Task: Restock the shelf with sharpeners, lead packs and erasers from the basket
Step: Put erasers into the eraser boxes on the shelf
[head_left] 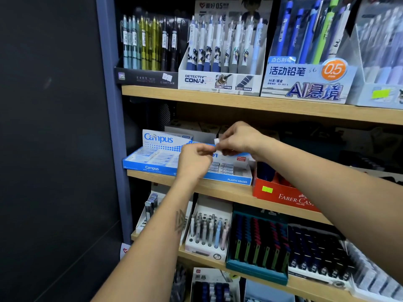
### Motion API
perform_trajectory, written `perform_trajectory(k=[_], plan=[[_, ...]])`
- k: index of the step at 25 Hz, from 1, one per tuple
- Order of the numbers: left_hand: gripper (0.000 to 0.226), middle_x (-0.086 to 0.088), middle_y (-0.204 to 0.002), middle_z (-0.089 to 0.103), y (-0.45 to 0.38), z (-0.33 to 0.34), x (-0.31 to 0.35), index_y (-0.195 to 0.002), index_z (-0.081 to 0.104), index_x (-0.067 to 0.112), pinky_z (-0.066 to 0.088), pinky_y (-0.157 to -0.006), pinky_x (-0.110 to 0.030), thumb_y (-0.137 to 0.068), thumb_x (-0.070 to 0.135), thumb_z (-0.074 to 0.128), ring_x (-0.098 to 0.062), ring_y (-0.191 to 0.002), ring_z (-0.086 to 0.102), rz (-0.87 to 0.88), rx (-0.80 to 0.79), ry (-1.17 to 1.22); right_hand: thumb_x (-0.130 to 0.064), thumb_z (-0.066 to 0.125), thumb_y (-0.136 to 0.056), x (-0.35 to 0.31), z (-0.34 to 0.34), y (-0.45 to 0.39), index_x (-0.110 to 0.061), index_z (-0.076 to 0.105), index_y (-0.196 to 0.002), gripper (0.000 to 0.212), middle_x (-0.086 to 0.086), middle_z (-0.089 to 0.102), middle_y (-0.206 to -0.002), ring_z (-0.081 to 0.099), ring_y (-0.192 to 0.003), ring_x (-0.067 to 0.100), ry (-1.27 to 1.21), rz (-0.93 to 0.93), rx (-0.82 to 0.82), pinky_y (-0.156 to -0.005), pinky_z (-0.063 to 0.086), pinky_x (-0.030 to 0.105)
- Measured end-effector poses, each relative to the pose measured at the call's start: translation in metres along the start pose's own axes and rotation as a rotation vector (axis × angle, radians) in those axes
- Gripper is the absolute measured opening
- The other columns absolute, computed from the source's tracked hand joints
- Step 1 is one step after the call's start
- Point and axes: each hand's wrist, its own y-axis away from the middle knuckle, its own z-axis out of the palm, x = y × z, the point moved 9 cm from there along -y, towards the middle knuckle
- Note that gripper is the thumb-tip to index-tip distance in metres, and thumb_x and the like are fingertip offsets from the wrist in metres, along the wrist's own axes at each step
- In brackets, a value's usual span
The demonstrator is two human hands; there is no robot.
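A: Wooden shelf, pale and smooth, seen from the head view. Stacked in rows, one above another.

B: And on the middle row?

A: Blue and white cardboard box, flat and open, marked Campus. Full of small white erasers in paper sleeves. Right beside it, another blue box, marked Plastic Eraser, with more little blocks inside.

B: And the hands?

A: Both reaching up over that second box, arms stretched out from below. Left hand with fingers curled in, pinching something at the tips. Too hidden to say what. Right hand bent at the wrist, fingers curled, pinching a small white eraser piece between thumb and finger. Held just above the box, close to the left fingertips.

B: Anything else nearby?

A: Red cardboard box to the right, with a yellow sticker. Shiny plastic pens standing upright on the top row. More pens in trays down below.
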Motion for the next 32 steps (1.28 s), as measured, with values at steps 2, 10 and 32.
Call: perform_trajectory(k=[2, 10, 32], plan=[[0.029, -0.001, -0.127, 0.068, 0.005, 0.020, 0.013, -0.121, 0.070, 0.017, 0.045, -0.105, -0.032, -0.095, 0.020, 0.058, -0.018, -0.119, 0.060, 0.207, -0.109, -0.483, -0.016, 0.075, -0.085, 0.005, -0.002, -0.006, -0.012, 0.069, -0.103, 0.020, 0.008, 0.071, -0.103, 0.066, -0.090, 0.021, 0.493, -0.054, -0.015, -0.076, 0.056, 0.033], [0.030, -0.008, -0.123, 0.066, 0.025, 0.060, -0.011, -0.125, 0.064, 0.028, 0.037, -0.101, -0.041, -0.100, 0.031, 0.048, -0.031, -0.117, 0.056, 0.285, -0.471, -0.996, -0.014, 0.073, -0.085, 0.029, 0.030, -0.012, -0.014, 0.055, -0.124, 0.043, 0.011, 0.060, -0.123, 0.061, -0.106, 0.028, 1.096, -0.096, -0.193, -0.074, 0.045, 0.032], [0.041, -0.009, -0.118, 0.066, 0.023, 0.058, -0.005, -0.119, 0.066, 0.027, 0.044, -0.093, -0.040, -0.091, 0.004, 0.049, -0.032, -0.111, 0.057, 0.341, -0.353, -0.910, -0.008, 0.062, -0.090, 0.007, 0.028, 0.004, -0.008, 0.062, -0.118, 0.029, 0.017, 0.061, -0.120, 0.062, -0.108, 0.037, 0.967, -0.151, -0.096, -0.074, 0.042, 0.032]])
